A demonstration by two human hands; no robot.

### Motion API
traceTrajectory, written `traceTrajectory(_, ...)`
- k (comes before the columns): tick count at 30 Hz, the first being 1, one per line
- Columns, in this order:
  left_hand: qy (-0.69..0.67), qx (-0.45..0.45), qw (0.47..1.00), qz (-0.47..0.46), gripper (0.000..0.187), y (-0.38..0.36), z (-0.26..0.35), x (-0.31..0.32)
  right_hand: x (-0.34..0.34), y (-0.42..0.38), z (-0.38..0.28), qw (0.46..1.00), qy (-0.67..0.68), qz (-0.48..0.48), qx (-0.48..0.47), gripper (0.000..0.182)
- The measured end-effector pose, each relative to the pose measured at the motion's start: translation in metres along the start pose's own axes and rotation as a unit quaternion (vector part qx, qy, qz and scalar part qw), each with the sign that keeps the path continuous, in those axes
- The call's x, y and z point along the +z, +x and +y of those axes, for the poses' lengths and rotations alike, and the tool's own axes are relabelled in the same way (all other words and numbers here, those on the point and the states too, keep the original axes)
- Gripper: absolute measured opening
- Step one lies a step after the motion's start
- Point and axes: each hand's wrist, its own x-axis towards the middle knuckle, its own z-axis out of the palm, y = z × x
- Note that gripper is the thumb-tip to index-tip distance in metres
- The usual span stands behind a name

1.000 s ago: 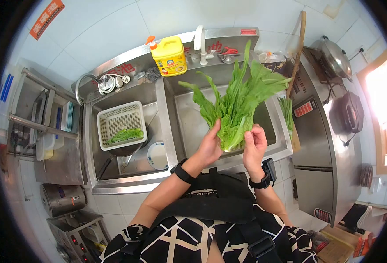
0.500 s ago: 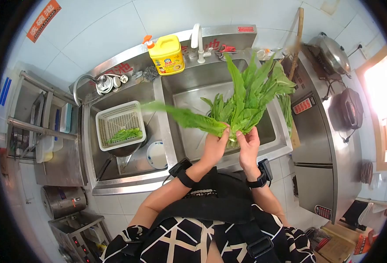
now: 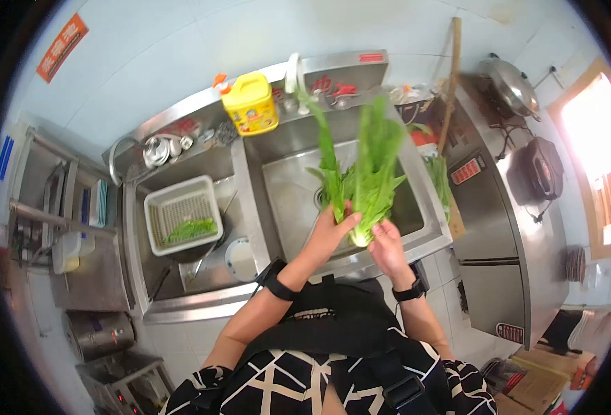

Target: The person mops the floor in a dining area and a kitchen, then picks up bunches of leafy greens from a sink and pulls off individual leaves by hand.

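Note:
Over the front of the right sink basin (image 3: 284, 207), a head of long green leaves (image 3: 378, 180) stands upright, its tips blurred. My left hand (image 3: 333, 228) is closed on the left side of the leafy bunch, around a long leaf (image 3: 327, 155) that rises toward the faucet. Close to the pale base, my right hand (image 3: 387, 247) pinches the right side of the greens. Some leaves lower in the basin are partly hidden behind the bunch. In the left basin, a white basket (image 3: 154, 228) holds a few green leaves (image 3: 193, 230).
A yellow jug (image 3: 251, 107) and a white faucet (image 3: 294, 72) stand at the sink's back edge. A plate (image 3: 242, 257) and a partly hidden pan lie in the left basin. More greens (image 3: 438, 183) and a wooden stick (image 3: 450, 90) are at the right.
The long leaf by my left hand has swung from pointing left to nearly upright. The greens are gathered narrower and more upright, and the whole view has shifted slightly.

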Motion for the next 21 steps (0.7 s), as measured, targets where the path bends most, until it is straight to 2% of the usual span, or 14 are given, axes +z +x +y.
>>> traceTrajectory(1,0.01,0.011,1.0,0.008,0.034,-0.001,-0.009,-0.003,-0.001,-0.001,0.0,0.999,-0.035,-0.006,0.001,0.021)
traceTrajectory(2,0.016,0.027,0.999,0.001,0.036,-0.002,-0.01,-0.004,-0.002,-0.003,-0.004,0.964,-0.262,-0.004,0.034,0.018)
traceTrajectory(3,0.068,0.001,0.996,0.051,0.038,-0.014,0.001,-0.003,-0.006,-0.007,-0.008,0.876,-0.478,0.03,0.065,0.016)
traceTrajectory(4,0.139,0.044,0.989,0.014,0.037,-0.012,-0.007,-0.013,-0.041,0.005,0.026,0.869,-0.491,-0.022,-0.06,0.013)
traceTrajectory(5,0.115,0.083,0.99,0.025,0.035,-0.017,-0.003,-0.006,-0.029,0.005,0.031,0.852,-0.497,-0.007,-0.164,0.017)
traceTrajectory(6,0.167,-0.011,0.986,0.009,0.036,-0.009,-0.012,-0.015,-0.031,0.013,0.03,0.841,-0.504,-0.068,-0.183,0.02)
traceTrajectory(7,0.13,0.058,0.99,-0.001,0.037,-0.006,-0.031,-0.02,-0.01,0.005,0.015,0.931,-0.357,-0.042,-0.062,0.032)
traceTrajectory(8,0.062,0.078,0.994,-0.035,0.036,0.008,-0.058,-0.034,0.001,0.009,0.036,0.948,-0.251,-0.023,-0.197,0.047)
traceTrajectory(9,0.005,0.064,0.998,-0.004,0.034,-0.008,-0.031,-0.003,0.008,-0.003,0.022,0.954,-0.262,0.023,-0.147,0.051)
traceTrajectory(10,0.069,-0.008,0.997,-0.017,0.035,0.004,-0.048,-0.02,0.019,-0.01,0.018,0.961,-0.258,0.047,-0.085,0.056)
traceTrajectory(14,0.153,0.059,0.986,-0.011,0.037,-0.003,-0.027,0.011,0.004,0.0,0.039,0.979,-0.138,0.141,-0.059,0.061)
traceTrajectory(16,0.004,0.026,0.999,0.028,0.039,-0.001,-0.041,0.016,0.009,-0.01,0.038,0.974,-0.064,0.187,-0.111,0.063)
traceTrajectory(19,-0.076,0.019,0.996,-0.039,0.041,0.002,-0.057,0.02,0.006,-0.022,0.03,0.95,-0.066,0.243,-0.187,0.063)
traceTrajectory(21,-0.079,0.032,0.993,-0.078,0.043,-0.008,-0.055,0.032,0.0,-0.03,0.027,0.943,-0.089,0.269,-0.177,0.061)
